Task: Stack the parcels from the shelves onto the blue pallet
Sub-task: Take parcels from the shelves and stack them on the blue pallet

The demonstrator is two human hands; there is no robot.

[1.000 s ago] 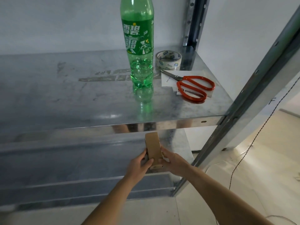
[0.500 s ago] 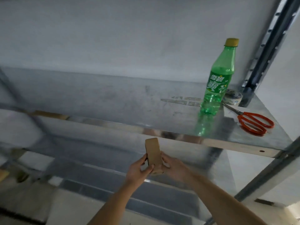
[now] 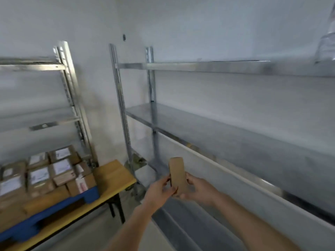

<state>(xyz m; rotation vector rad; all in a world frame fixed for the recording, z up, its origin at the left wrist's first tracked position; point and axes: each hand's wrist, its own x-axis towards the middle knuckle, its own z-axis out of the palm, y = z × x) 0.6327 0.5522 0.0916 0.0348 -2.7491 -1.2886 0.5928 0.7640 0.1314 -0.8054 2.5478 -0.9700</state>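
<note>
I hold a small brown cardboard parcel [image 3: 178,173] upright in front of me, low in the middle of the view. My left hand [image 3: 159,192] grips its left side and my right hand [image 3: 197,190] grips its right side. At the lower left, the blue pallet [image 3: 54,205] rests on a yellow table [image 3: 112,176]. Several brown parcels [image 3: 39,176] with white labels are stacked on the pallet. The metal shelves [image 3: 226,127] run along the wall to my right, bare where I can see them.
A second metal shelf rack [image 3: 68,91] stands behind the pallet at the left. The table has black legs [image 3: 119,209]. A clear plastic object [image 3: 326,46] sits on the top shelf at the far right. Bare floor lies between me and the table.
My view has swung left, away from the shelf with the green bottle and scissors, and the pallet table is now in sight. Both hands keep the same hold on the parcel.
</note>
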